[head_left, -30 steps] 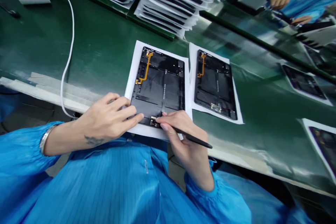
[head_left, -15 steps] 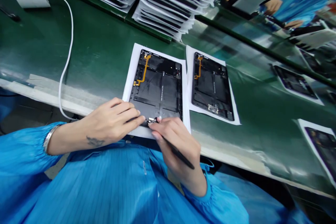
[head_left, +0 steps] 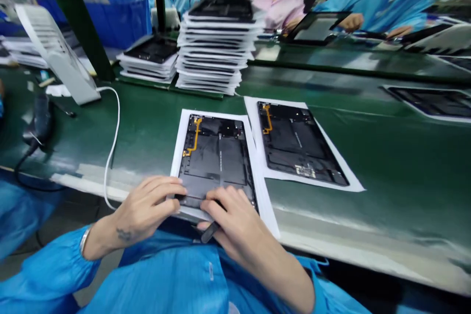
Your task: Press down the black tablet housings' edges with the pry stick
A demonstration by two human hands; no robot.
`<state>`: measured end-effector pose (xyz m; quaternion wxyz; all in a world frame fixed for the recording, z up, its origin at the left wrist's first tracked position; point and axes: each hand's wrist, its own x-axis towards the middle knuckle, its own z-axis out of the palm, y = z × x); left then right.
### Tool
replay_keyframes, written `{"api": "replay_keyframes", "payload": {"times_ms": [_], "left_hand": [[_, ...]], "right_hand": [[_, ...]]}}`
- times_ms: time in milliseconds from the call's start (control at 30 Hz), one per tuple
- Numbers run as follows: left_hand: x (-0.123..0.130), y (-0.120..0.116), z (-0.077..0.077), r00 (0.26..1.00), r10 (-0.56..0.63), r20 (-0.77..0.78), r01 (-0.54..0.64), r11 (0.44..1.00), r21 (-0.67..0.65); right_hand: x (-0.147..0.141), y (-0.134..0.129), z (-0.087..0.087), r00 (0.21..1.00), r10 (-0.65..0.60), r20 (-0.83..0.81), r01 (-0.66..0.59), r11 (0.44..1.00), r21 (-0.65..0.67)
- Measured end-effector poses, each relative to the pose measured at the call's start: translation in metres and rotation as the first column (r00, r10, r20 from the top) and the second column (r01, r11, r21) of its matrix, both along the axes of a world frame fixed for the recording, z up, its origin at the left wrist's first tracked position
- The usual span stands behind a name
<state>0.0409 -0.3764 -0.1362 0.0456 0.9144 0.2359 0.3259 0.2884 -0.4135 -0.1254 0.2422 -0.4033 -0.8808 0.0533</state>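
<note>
Touching at eight, touching at six

From my remote seat, I take the middle of the flat black tablet-like housing [head_left: 231, 157] as my clock. It lies open side up on a white paper sheet [head_left: 270, 218] on the glossy green worktop [head_left: 405, 171]; I judge the paper is there to spare the shell from scratches. An orange ribbon strip [head_left: 194, 141] runs down its inside toward ten.

The left hand [head_left: 145, 206] is loosely curved, gripping nothing I can make out. Its fingertips meet the corner at eight, which seems meant to stop the shell sliding. The right hand [head_left: 235, 218] is curled around a slim dark stick-like tool [head_left: 209, 232] at six. I think the tool is tucked back so the fingertips can do the touching; what lies under them is hidden.

At three, a second black housing [head_left: 300, 142] sits just beside on its own paper, turned much the same way, probably for easy reach. The tall stack of dark panels and white sheets [head_left: 215, 56] stands at twelve, with the sheets apparently separating the panels. A white cord [head_left: 117, 127] curves at nine, well apart from the shell.
</note>
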Motion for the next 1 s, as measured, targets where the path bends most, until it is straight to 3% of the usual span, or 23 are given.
{"api": "replay_keyframes", "payload": {"times_ms": [67, 133, 167, 233, 300, 333, 367, 400, 433, 533, 633, 700, 833, 900, 933, 1000], "left_hand": [[-0.006, 0.006, 0.006, 0.997, 0.081, 0.016, -0.078, 0.984, -0.162], [-0.014, 0.015, 0.014, 0.971, 0.239, 0.027, -0.206, 0.883, -0.421], [-0.017, 0.02, 0.017, 0.949, 0.316, 0.019, -0.249, 0.783, -0.57], [-0.02, 0.031, 0.025, 0.919, 0.392, -0.036, -0.246, 0.501, -0.83], [-0.015, 0.038, 0.033, 0.922, 0.38, -0.073, -0.169, 0.225, -0.96], [-0.01, 0.041, 0.037, 0.927, 0.369, -0.072, -0.129, 0.132, -0.983], [-0.004, 0.043, 0.041, 0.93, 0.362, -0.063, -0.096, 0.076, -0.992], [0.003, 0.045, 0.044, 0.93, 0.365, -0.043, -0.073, 0.067, -0.995], [0.009, 0.047, 0.047, 0.927, 0.376, -0.019, -0.059, 0.096, -0.994], [0.021, 0.057, 0.055, 0.91, 0.415, 0.018, -0.098, 0.258, -0.961], [0.015, 0.076, 0.073, 0.901, 0.433, 0.013, -0.168, 0.376, -0.911], [0.003, 0.095, 0.096, 0.896, 0.443, 0.027, -0.209, 0.475, -0.855], [-0.026, 0.143, 0.155, 0.853, 0.492, 0.171, -0.267, 0.695, -0.668], [-0.039, 0.172, 0.181, 0.831, 0.479, 0.283, -0.323, 0.829, -0.456], [-0.044, 0.188, 0.19, 0.824, 0.458, 0.333, -0.336, 0.869, -0.363], [-0.051, 0.224, 0.2, 0.778, 0.432, 0.457, -0.31, 0.896, -0.319]], "right_hand": [[-0.005, -0.001, -0.006, 1.0, -0.019, -0.004, 0.019, 0.996, 0.088], [-0.011, -0.001, -0.012, 0.997, -0.063, -0.045, 0.069, 0.986, 0.153], [-0.015, -0.001, -0.014, 0.993, -0.087, -0.074, 0.098, 0.981, 0.168], [-0.023, 0.0, -0.015, 0.984, -0.12, -0.133, 0.144, 0.972, 0.183], [-0.032, 0.004, -0.014, 0.973, -0.134, -0.189, 0.172, 0.964, 0.201], [-0.037, 0.006, -0.014, 0.969, -0.136, -0.208, 0.18, 0.961, 0.21], [-0.042, 0.008, -0.013, 0.964, -0.14, -0.225, 0.191, 0.956, 0.224], [-0.047, 0.011, -0.013, 0.961, -0.143, -0.235, 0.2, 0.951, 0.238], [-0.051, 0.012, -0.013, 0.958, -0.145, -0.247, 0.208, 0.946, 0.25], [-0.057, 0.015, -0.014, 0.95, -0.111, -0.293, 0.194, 0.942, 0.272], [-0.05, 0.013, -0.014, 0.937, -0.049, -0.345, 0.148, 0.952, 0.267], [-0.041, 0.01, -0.015, 0.924, -0.029, -0.38, 0.137, 0.956, 0.258], [-0.02, 0.009, -0.023, 0.905, -0.026, -0.424, 0.126, 0.969, 0.21], [-0.015, 0.01, -0.032, 0.904, -0.014, -0.427, 0.107, 0.975, 0.194], [-0.014, 0.011, -0.036, 0.905, -0.009, -0.426, 0.101, 0.976, 0.194], [-0.014, 0.014, -0.044, 0.908, -0.015, -0.42, 0.117, 0.969, 0.218]]}}
